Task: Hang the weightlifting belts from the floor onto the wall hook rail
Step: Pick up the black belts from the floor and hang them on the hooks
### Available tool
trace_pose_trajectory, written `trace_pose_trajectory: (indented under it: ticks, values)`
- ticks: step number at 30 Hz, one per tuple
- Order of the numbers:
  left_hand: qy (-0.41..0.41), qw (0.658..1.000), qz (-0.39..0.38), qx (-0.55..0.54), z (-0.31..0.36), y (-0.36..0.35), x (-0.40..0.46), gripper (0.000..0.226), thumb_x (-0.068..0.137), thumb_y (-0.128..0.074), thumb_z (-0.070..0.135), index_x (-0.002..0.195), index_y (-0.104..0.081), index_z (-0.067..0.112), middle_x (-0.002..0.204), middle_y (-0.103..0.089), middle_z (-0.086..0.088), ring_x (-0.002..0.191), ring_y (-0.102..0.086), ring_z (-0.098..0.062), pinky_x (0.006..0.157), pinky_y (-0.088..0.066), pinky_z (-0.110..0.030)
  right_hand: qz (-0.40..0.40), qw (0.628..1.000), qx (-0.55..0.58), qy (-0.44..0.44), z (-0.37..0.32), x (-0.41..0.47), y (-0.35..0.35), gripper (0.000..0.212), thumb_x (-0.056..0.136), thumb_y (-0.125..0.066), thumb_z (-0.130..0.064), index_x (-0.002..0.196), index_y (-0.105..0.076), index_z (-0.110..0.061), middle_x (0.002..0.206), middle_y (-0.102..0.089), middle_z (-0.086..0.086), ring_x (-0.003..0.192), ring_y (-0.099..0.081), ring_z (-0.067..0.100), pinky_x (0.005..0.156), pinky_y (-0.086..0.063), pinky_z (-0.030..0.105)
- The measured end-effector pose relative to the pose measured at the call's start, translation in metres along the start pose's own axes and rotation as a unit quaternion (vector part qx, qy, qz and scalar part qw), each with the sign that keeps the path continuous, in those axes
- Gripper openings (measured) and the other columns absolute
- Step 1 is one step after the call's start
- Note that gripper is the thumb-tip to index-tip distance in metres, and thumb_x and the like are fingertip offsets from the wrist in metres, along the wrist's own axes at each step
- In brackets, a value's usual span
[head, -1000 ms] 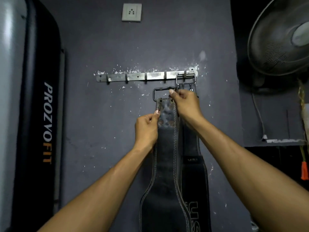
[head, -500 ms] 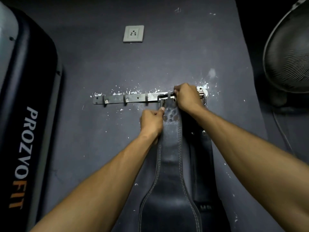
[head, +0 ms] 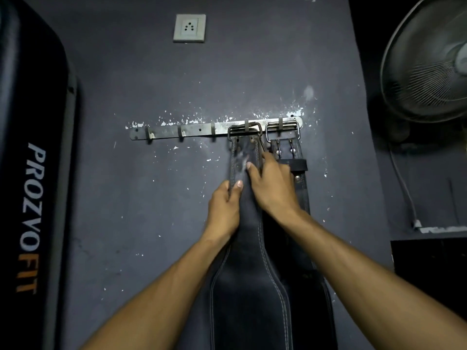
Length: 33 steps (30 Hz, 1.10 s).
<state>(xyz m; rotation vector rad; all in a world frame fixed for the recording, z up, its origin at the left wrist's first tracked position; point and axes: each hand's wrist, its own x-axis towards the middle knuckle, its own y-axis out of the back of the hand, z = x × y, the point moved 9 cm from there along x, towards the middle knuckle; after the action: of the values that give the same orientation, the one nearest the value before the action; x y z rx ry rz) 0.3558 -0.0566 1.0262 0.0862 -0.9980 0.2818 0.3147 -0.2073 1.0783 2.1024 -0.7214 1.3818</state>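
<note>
A: What was nearest to the camera?

B: Two bare forearms came up from the bottom edge of the frame. Between them hung the wide lower part of the front belt (head: 249, 286), black leather with pale stitching, in the lower centre.

A: And the hands?

B: The left hand (head: 225, 207) was at the left edge of this belt, in the centre of the frame. Its thumb lay on the front face and its fingers were curled behind the edge, so it pinched the strap. The right hand (head: 274, 184) was just beside it, a little higher. Its fingers were stretched out and spread, not closed; the thumb touched the front of the strap and the fingers reached toward the right edge. Whether they went behind the edge I could not tell.

A: Where was the belt hanging?

B: Its dark buckle (head: 244, 131) was over a hook of the hook rail (head: 197, 130), a metal strip on the wall in the middle of the frame. The buckle sat a little tilted. Right of it, the second belt (head: 300, 178) hung by its shiny buckle (head: 282, 130) from the last hook, partly behind the right hand. The three hooks to the left carried nothing.

A: And further away?

B: A dark grey wall (head: 252, 72) with chipped paint near the rail. A wall socket (head: 189, 28) was in the upper centre, a fan (head: 427, 61) at the upper right, and a black pad (head: 32, 173) with the letters PROZVOFIT along the left edge.
</note>
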Motion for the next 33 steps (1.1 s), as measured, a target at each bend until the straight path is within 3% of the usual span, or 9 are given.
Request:
trace_pose_trajectory:
  ticks: [6,11,14,16,19,21,23,28,33]
  values:
    - [0.005,0.997,-0.008,0.078,0.002,-0.003,-0.026,0.036,0.108,-0.044,0.035,0.093,-0.061,0.007,0.092,-0.073,-0.011,0.083,-0.065,-0.027,0.086,-0.056,-0.048,-0.007,0.987,0.132,-0.093,0.035,-0.041,-0.012,0.035,0.108,-0.051,-0.031,0.082,-0.058,-0.008,0.074,-0.066,0.009,0.079,-0.062,0.034,0.068,-0.038,0.038]
    - [0.046,0.977,-0.129,0.165,-0.057,-0.001,-0.116,0.037,0.109,-0.044,0.037,0.102,-0.064,0.007,0.101,-0.074,-0.011,0.098,-0.069,-0.03,0.095,-0.052,-0.049,-0.114,0.981,0.103,-0.116,0.066,-0.114,-0.02,0.04,0.105,-0.054,-0.046,0.08,-0.059,-0.015,0.075,-0.065,0.0,0.077,-0.06,0.023,0.071,-0.046,0.037]
    - [0.041,0.978,-0.101,0.177,-0.059,0.011,-0.137,0.039,0.108,-0.046,0.036,0.08,-0.057,0.011,0.074,-0.065,-0.008,0.069,-0.057,-0.019,0.078,-0.052,-0.048,-0.106,0.984,0.095,-0.111,0.068,-0.138,-0.014,0.048,0.106,-0.053,-0.042,0.07,-0.053,-0.011,0.065,-0.062,0.005,0.065,-0.06,0.027,0.066,-0.049,0.041]
    - [0.041,0.983,-0.098,0.148,-0.044,0.013,-0.139,0.037,0.107,-0.049,0.033,0.078,-0.057,0.012,0.071,-0.062,-0.003,0.068,-0.051,-0.01,0.077,-0.05,-0.046,-0.112,0.98,0.11,-0.126,0.062,-0.137,-0.01,0.047,0.106,-0.054,-0.043,0.079,-0.063,-0.006,0.074,-0.07,0.012,0.075,-0.068,0.03,0.073,-0.056,0.045]
    - [0.101,0.987,-0.123,-0.017,-0.044,0.018,-0.159,0.019,0.104,-0.058,0.022,0.115,-0.07,0.012,0.104,-0.078,0.007,0.099,-0.071,-0.007,0.092,-0.058,-0.031,-0.177,0.962,0.153,-0.142,0.063,-0.152,-0.006,0.044,0.097,-0.059,-0.058,0.106,-0.074,-0.018,0.1,-0.08,-0.003,0.097,-0.075,0.015,0.089,-0.059,0.038]
    - [0.15,0.972,-0.148,-0.1,-0.057,0.028,-0.19,0.03,0.101,-0.063,0.013,0.13,-0.061,0.02,0.118,-0.076,0.011,0.113,-0.071,-0.005,0.094,-0.056,-0.021,-0.224,0.946,0.168,-0.163,0.077,-0.184,-0.001,0.041,0.091,-0.067,-0.061,0.116,-0.074,-0.029,0.11,-0.08,-0.012,0.105,-0.075,0.007,0.094,-0.058,0.032]
    - [0.194,0.96,-0.176,-0.099,-0.076,0.035,-0.231,0.043,0.101,-0.062,0.01,0.142,-0.051,0.016,0.135,-0.069,0.004,0.126,-0.065,-0.01,0.108,-0.052,-0.029,-0.227,0.929,0.201,-0.212,0.1,-0.228,0.006,0.029,0.092,-0.074,-0.045,0.117,-0.074,-0.029,0.11,-0.081,-0.01,0.106,-0.076,0.011,0.095,-0.06,0.033]
    - [0.212,0.956,-0.141,-0.143,-0.084,0.04,-0.275,0.032,0.106,-0.054,0.012,0.137,-0.06,0.012,0.13,-0.074,0.0,0.125,-0.068,-0.014,0.11,-0.052,-0.032,-0.121,0.879,0.346,-0.305,0.115,-0.295,0.018,0.02,0.098,-0.072,-0.029,0.112,-0.077,-0.016,0.107,-0.082,0.003,0.105,-0.078,0.026,0.084,-0.063,0.031]
    - [0.242,0.942,-0.196,-0.124,-0.088,0.054,-0.33,0.026,0.101,-0.065,0.019,0.125,-0.064,0.029,0.125,-0.075,0.014,0.121,-0.069,-0.008,0.095,-0.055,-0.016,-0.29,0.787,0.392,-0.378,0.107,-0.376,0.008,0.036,0.092,-0.078,-0.024,0.125,-0.072,-0.008,0.122,-0.076,0.017,0.112,-0.075,0.033,0.097,-0.061,0.043]
